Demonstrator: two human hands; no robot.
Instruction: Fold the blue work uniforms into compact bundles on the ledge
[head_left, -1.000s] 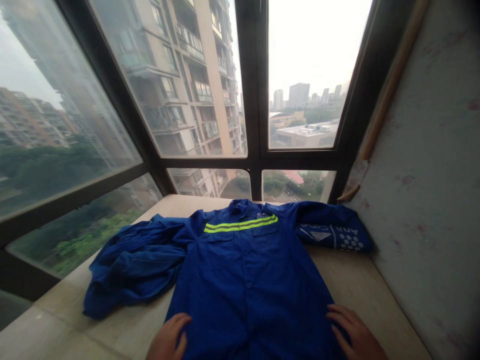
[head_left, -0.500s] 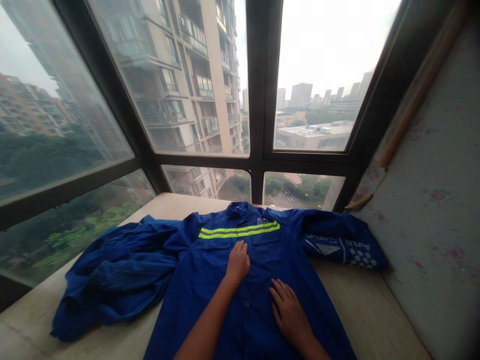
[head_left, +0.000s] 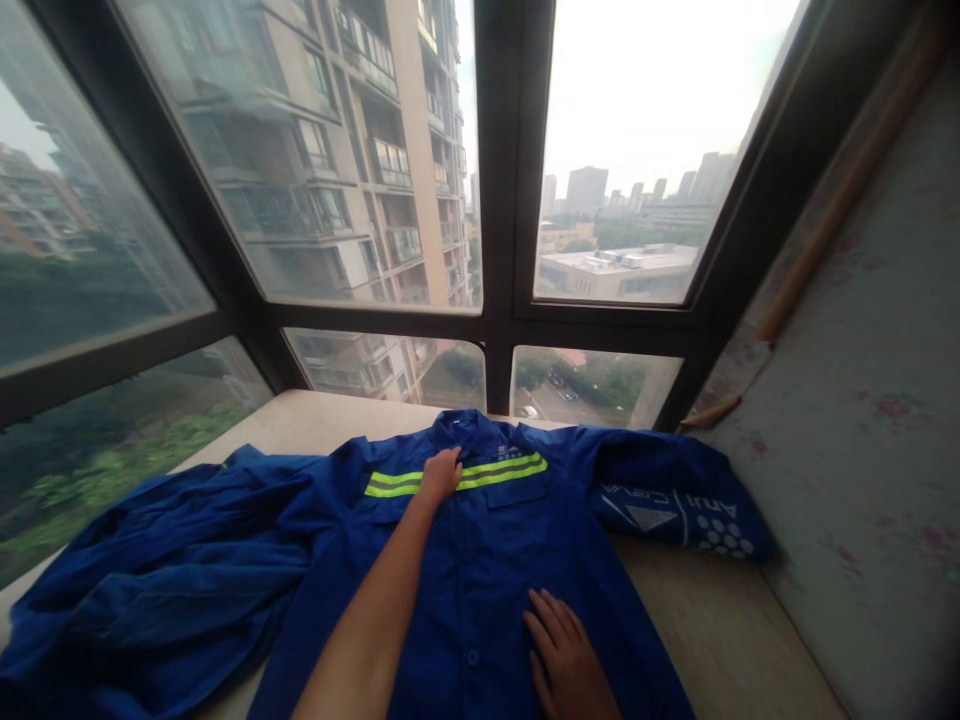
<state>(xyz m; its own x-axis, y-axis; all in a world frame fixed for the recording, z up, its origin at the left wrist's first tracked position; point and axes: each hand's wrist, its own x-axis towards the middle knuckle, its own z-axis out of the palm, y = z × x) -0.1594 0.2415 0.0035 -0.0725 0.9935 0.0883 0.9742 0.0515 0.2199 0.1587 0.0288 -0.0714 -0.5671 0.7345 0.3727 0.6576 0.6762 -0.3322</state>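
The blue jacket (head_left: 465, 590) lies front up on the window ledge (head_left: 720, 625), reaching from 6 o'clock up to the middle of my view, its collar (head_left: 459, 430) at 12 o'clock. My left grip (head_left: 442, 475) is just below the collar, across the yellow-green stripe (head_left: 502, 470), fingers bent together; I cannot tell whether it pinches the cloth or only rests there. From it, my forearm (head_left: 367, 620) runs down toward 7 o'clock. My right grip (head_left: 566, 650), at 5 o'clock from the left, is palm down over the jacket front with fingers loosely spread, holding nothing; a button (head_left: 472, 657) sits at its 9 o'clock. Crumpled blue cloth (head_left: 165, 600) spreads at the jacket's 9 o'clock, and blue cloth with white lettering (head_left: 664, 535) lies at its 2 o'clock.
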